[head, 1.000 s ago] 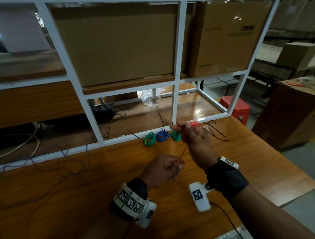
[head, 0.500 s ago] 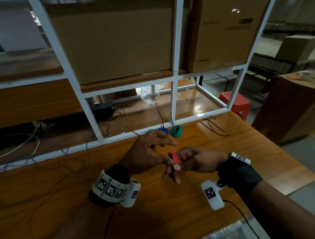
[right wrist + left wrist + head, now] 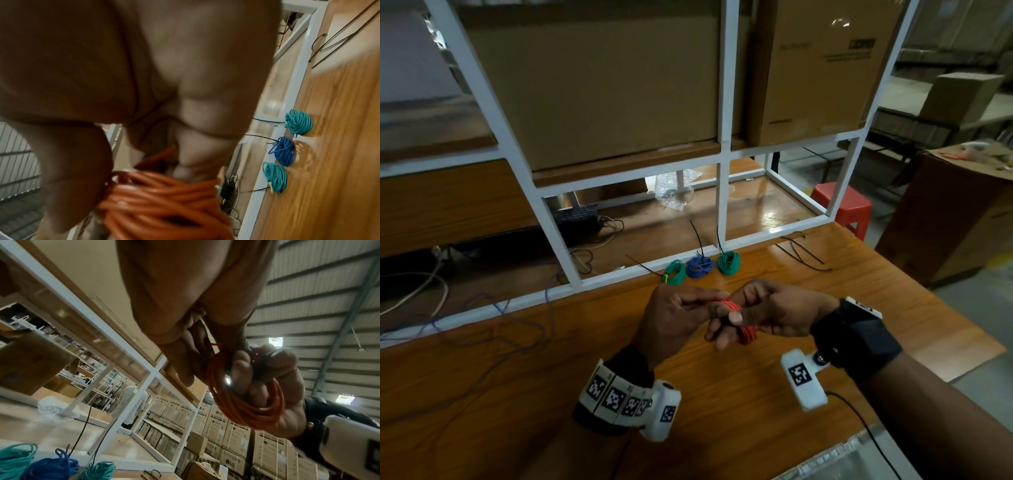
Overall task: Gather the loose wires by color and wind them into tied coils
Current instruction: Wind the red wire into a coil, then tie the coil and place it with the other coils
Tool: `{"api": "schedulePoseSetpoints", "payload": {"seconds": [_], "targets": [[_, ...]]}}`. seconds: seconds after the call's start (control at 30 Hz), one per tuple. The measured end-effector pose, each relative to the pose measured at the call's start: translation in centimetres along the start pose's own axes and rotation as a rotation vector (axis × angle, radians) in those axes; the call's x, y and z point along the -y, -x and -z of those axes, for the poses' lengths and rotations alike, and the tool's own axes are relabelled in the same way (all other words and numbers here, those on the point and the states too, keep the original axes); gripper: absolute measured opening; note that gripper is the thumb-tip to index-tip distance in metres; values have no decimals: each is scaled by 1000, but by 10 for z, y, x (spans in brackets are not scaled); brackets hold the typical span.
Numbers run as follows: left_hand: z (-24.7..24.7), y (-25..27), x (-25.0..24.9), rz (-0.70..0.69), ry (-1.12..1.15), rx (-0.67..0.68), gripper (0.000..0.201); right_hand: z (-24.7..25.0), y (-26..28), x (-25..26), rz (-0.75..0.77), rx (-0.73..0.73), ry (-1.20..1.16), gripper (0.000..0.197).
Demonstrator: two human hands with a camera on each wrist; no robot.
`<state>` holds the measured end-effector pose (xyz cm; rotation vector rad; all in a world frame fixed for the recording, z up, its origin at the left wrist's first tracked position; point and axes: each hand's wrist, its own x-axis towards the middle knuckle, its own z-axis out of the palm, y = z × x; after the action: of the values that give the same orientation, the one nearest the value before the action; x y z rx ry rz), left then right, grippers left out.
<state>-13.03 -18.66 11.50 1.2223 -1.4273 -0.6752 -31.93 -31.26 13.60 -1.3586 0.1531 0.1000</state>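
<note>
Since half a second ago my hands are closer together, and the head camera has tilted a little. In the head view my right hand [image 3: 774, 313] clamps the red coil [image 3: 743, 329] above the table [image 3: 482, 394]; my left hand [image 3: 681, 315], touching it from the left, pinches the loose red end. The coil's loops hang down from my right fingers, so the left hand must carry the end around them.

The left wrist view shows the red end [image 3: 213, 345] running into my left fingers, which the head view hides.

The right wrist view shows the finished green coil [image 3: 299, 121], blue coil [image 3: 284, 151] and second green coil [image 3: 275, 177] lying along the white frame [image 3: 259, 191].
</note>
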Motion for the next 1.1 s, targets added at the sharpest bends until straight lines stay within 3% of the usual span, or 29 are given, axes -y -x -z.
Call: {"api": "schedulePoseSetpoints", "payload": {"seconds": [0.17,0.37,0.53,0.63,0.8,0.97,1.1], "targets": [[-3,14,7,15,-6,-203,21,2,12,-1,87,-472,114,28],[-15,24,15,35,-78,-348,18,-28,20,-27,131,-656,322,49],[-50,21,10,212,118,-337,10,-30,32,-64,330,-875,394,31],[-75,16,7,391,258,-276,16,-12,50,-83,330,-942,399,27],[-108,-10,13,678,264,-140,43,21,89,-100,322,-969,322,22],[-123,-38,7,686,123,64,44,52,114,-96,250,-877,363,20],[-116,-52,16,700,87,147,43,68,109,-90,184,-808,496,20]]}}
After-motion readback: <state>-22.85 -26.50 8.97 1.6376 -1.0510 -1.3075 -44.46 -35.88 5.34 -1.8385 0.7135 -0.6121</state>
